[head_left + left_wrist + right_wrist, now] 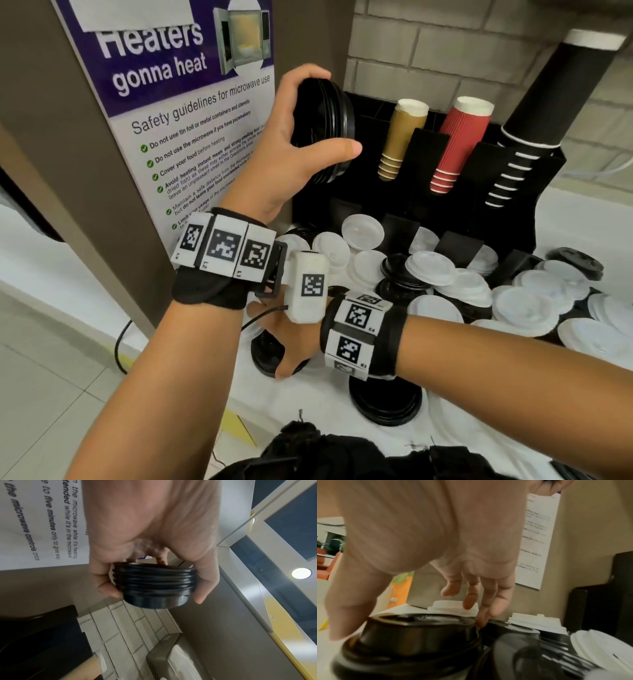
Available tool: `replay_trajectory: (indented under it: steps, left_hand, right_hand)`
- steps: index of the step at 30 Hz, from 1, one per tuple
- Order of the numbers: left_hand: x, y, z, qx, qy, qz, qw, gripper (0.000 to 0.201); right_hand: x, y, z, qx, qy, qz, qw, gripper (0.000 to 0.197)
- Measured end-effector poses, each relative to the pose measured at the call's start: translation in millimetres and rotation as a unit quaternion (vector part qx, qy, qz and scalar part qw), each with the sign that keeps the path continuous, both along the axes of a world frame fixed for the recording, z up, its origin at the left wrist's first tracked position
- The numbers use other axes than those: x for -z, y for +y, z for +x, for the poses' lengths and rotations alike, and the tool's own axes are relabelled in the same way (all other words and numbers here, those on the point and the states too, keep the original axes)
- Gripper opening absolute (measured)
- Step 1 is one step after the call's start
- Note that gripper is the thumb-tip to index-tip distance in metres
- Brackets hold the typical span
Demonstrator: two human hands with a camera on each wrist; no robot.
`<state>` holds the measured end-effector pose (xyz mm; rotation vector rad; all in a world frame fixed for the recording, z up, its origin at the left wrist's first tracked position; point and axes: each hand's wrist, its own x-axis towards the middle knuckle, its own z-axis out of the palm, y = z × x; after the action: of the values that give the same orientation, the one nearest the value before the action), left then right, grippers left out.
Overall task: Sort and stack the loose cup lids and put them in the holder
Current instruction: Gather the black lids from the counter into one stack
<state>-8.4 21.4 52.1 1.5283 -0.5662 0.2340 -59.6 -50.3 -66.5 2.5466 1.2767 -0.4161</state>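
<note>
At 9 o'clock hangs a poster [191,113]. Beside it, at 11 o'clock, the left hand [301,137] grips a black stack [329,133] of lids on edge, thumb and fingers curled round its rim, raised above the holder [424,164]. At 6 o'clock the right hand [291,349] reaches over a black lid [412,639] on the table, thumb at its side, fingers spread. White lids [527,301] lie heaped at 3 o'clock.

The holder [479,219] stands at the back of the surface [329,407], 3 cup stacks [452,144] leaning in it. Loose lids [513,301] lie heaped before it. A poster [191,113] hangs to its left.
</note>
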Motion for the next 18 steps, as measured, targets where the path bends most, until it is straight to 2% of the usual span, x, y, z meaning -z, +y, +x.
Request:
replay_trajectory:
  steps: [4, 7, 9, 10, 12, 14, 16, 17, 18]
  left_hand:
    - [1, 1, -3, 0.005, 0.006, -0.006, 1.000, 0.062]
    - [-2, 3, -5, 0.017, 0.008, -0.018, 1.000, 0.062]
    - [-5, 5, -7, 0.035, 0.011, -0.032, 0.999, 0.065]
    - [-5, 6, -7, 0.045, 0.013, -0.040, 0.998, 0.066]
    - [-3, 7, -7, 0.058, 0.018, -0.054, 0.997, 0.067]
    - [6, 7, -8, 0.060, 0.028, -0.073, 0.995, 0.064]
    - [21, 6, -9, 0.056, 0.045, -0.092, 0.993, 0.063]
    - [29, 4, -11, 0.055, 0.055, -0.100, 0.992, 0.061]
    - [37, 2, -12, 0.055, 0.067, -0.106, 0.991, 0.060]
  right_hand:
    - [-6, -5, 3, 0.018, 0.052, 0.024, 0.998, 0.089]
    - [-27, -18, 10, 0.061, 0.128, 0.085, 0.986, 0.063]
    - [-38, -27, 19, 0.074, 0.120, 0.078, 0.987, 0.035]
    - [-43, -31, 25, 0.074, 0.100, 0.085, 0.989, 0.030]
    - [-50, -45, 39, 0.089, 0.075, 0.149, 0.982, 0.041]
    - [-53, -67, 54, 0.142, 0.075, 0.206, 0.965, 0.058]
    - [-57, -92, 64, 0.221, 0.063, 0.253, 0.940, 0.058]
    - [-59, -102, 66, 0.263, 0.070, 0.306, 0.912, 0.054]
    - [-61, -110, 65, 0.301, 0.093, 0.382, 0.868, 0.049]
